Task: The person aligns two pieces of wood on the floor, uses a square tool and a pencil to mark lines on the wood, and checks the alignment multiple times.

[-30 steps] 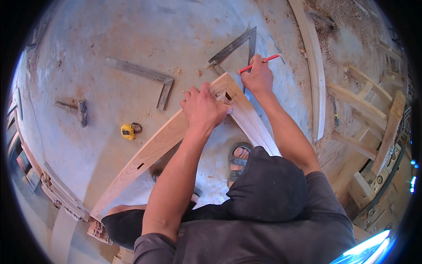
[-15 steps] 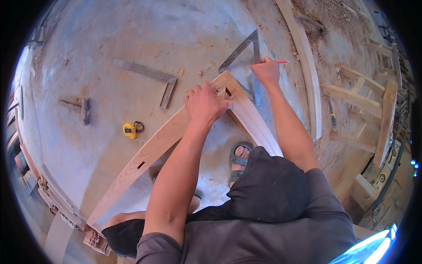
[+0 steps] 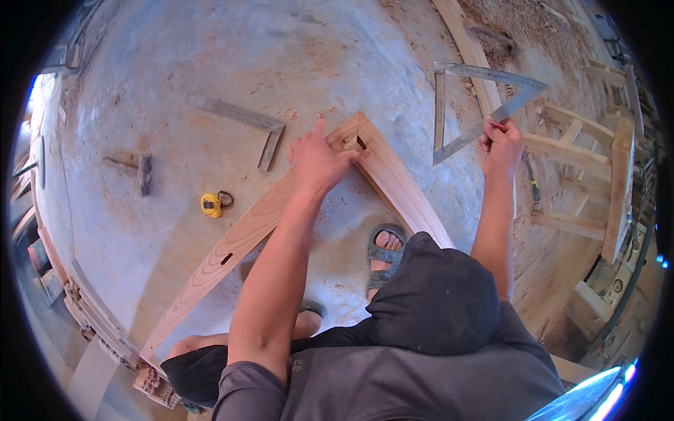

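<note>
My left hand (image 3: 319, 163) grips the left curved wooden board (image 3: 260, 210) close to its tip, with the thumb stretched toward the corner joint. That board meets the right wooden board (image 3: 407, 186) in a pointed corner, and a dark slot shows beside the seam. Out to the right, my right hand (image 3: 503, 146) is closed on one side of a metal triangle square (image 3: 516, 104), held up apart from the boards. A bit of red shows at its fingers; the rest of the pencil is hidden.
On the floor to the left lie a metal L-square (image 3: 239, 112), a hammer (image 3: 144, 175) and a yellow tape measure (image 3: 210, 205). A long curved beam (image 3: 467, 42) and a slatted wooden frame (image 3: 618, 182) lie on the right. My sandalled foot (image 3: 382, 259) is between the boards.
My right hand has taken hold of the triangle square and moved it right, away from the corner joint. The pencil no longer shows clearly. My left hand has shifted slightly on the board.
</note>
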{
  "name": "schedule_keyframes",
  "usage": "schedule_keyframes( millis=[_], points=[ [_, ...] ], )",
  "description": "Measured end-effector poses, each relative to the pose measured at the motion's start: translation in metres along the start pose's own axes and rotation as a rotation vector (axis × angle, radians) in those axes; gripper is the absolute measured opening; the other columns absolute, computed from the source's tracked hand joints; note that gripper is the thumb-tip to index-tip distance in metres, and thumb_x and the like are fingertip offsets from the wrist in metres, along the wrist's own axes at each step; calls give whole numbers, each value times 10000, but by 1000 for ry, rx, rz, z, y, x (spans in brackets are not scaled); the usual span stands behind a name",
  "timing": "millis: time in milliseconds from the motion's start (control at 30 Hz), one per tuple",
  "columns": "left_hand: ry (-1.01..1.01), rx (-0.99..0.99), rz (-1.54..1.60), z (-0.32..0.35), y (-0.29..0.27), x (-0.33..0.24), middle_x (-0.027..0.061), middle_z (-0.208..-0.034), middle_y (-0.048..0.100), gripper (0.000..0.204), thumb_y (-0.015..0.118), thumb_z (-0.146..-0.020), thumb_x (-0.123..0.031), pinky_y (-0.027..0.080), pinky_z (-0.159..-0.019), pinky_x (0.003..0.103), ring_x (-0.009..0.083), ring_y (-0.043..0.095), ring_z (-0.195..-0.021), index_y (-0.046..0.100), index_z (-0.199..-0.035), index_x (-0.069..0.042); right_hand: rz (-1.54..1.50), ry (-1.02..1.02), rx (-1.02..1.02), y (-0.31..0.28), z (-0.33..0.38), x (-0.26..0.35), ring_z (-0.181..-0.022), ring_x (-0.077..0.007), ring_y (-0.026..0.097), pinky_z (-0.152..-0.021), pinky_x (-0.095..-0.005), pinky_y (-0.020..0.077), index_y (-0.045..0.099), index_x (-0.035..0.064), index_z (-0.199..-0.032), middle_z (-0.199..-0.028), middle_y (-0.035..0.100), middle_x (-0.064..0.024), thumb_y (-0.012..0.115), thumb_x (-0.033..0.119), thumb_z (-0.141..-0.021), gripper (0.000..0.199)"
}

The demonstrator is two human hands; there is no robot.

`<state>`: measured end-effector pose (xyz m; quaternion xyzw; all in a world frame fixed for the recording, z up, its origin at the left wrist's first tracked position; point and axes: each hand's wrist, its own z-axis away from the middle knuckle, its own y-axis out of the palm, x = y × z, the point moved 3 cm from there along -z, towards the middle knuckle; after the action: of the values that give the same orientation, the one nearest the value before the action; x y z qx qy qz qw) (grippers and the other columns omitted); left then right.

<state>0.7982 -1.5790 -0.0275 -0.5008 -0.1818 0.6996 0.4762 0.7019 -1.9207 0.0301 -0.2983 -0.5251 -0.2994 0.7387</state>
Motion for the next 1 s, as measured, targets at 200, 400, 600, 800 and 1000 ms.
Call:
schedule_keyframes(
  millis=[200,400,600,800,1000],
  points=[
    [79,-227,531,13,-27,25,194,-1234,697,675,773,-902,-401,492,-1013,434,337,646,-1156,590,-1392,27,17,55,293,8,54,-2,-568,-36,444,-513,-217,317,673,61,-946,-723,590,26,698,23,-889,73],
    [-312,385,995,41,-52,17,152,-1158,726,497,599,-1061,-399,524,-945,379,254,692,-968,631,-1318,25,189,138,678,73,128,-13,-726,-19,528,-583,-228,424,591,39,-857,-742,528,66,738,9,-887,153],
    [-162,688,881,60,-55,28,111,-914,735,369,620,-1056,-310,531,-820,327,171,679,-853,654,-1199,29,312,183,835,94,145,-28,-755,-44,557,-646,-279,466,627,-6,-888,-701,577,3,728,41,-895,111],
    [-311,478,889,48,-62,45,50,-711,630,215,614,-1051,-206,507,-621,288,155,592,-612,633,-1061,8,513,-307,391,79,119,-55,-884,-247,730,-772,-361,554,705,21,-1135,-907,747,-122,805,125,-818,348],
    [-453,375,988,32,-79,87,40,-655,588,191,588,-1060,-200,486,-565,305,159,547,-548,596,-1007,-17,856,203,633,74,100,-86,-985,-328,734,-901,-394,556,681,42,-1275,-1023,767,-152,874,280,-716,638]
  ],
)
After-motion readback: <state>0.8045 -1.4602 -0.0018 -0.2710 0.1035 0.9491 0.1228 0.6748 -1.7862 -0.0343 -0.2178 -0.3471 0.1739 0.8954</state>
